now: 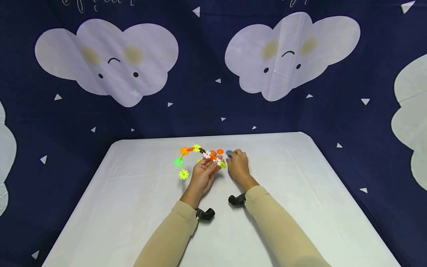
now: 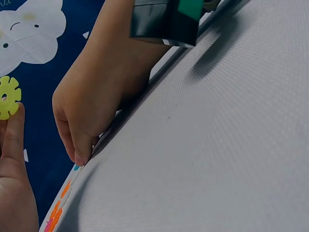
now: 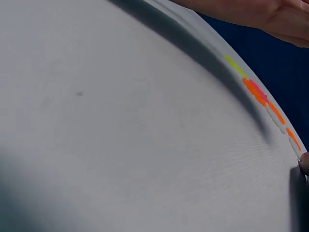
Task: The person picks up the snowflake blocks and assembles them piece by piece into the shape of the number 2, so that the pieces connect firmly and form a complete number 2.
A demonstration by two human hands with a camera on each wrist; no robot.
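My left hand (image 1: 201, 176) holds a curved chain of flower-shaped plastic discs. Green (image 1: 178, 162), orange (image 1: 184, 151) and yellow discs form its far loop, and a white disc (image 1: 207, 154) sits by the fingers. In the left wrist view a yellow flower disc (image 2: 17, 92) shows against my left fingertips. My right hand (image 1: 238, 163) reaches down to the tabletop, its fingertips pinching a blue flower disc (image 1: 228, 152). Mostly hidden under those fingers, the blue disc shows only its edge in the left wrist view.
Loose discs lie flat near the far side of the white table (image 1: 140, 207), among them an orange disc (image 1: 220, 151) left of the blue one. In the right wrist view a yellow-green disc (image 3: 235, 66) lies in that row. A dark blue cloud-patterned cloth (image 1: 200, 111) hangs behind.
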